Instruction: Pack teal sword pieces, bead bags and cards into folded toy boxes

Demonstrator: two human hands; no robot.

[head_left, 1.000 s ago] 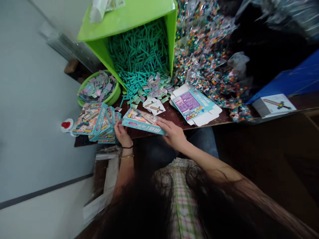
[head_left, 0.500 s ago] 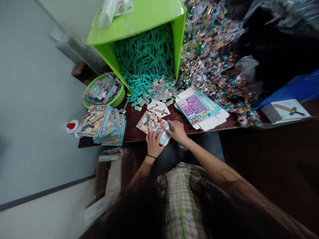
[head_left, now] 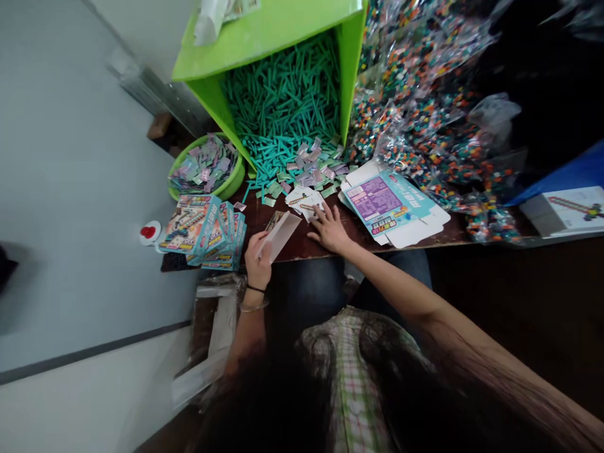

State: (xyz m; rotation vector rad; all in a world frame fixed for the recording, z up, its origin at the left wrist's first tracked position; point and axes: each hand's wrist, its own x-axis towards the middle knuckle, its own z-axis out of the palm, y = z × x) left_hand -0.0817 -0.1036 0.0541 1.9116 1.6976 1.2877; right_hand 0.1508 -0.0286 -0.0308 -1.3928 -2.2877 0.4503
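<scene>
My left hand (head_left: 258, 261) is closed round a small cardboard box (head_left: 279, 238), tilted up over the table's front edge with a pale inner side or flap showing. To its right, my right hand (head_left: 330, 229) lies with fingers spread, the fingertips on white printed leaflets (head_left: 306, 201) that carry a sword picture. Flattened blue and purple box blanks (head_left: 387, 207) with white flaps lie just right of that hand. On the left, finished-looking printed boxes (head_left: 191, 223) are piled in a leaning stack.
A green bin (head_left: 352, 82) on its side spills teal sticks (head_left: 283, 94). Small shiny sachets (head_left: 316, 165) lie before it, and more fill a green basket (head_left: 233, 182). Bags of coloured pieces (head_left: 425, 132) heap at right, near a leaflet stack (head_left: 573, 211). A red-topped white object (head_left: 150, 233) stands far left.
My left hand has moved left and tipped the box up, turning its pale side into view. My right hand has let go of the box and reached forward onto the leaflets.
</scene>
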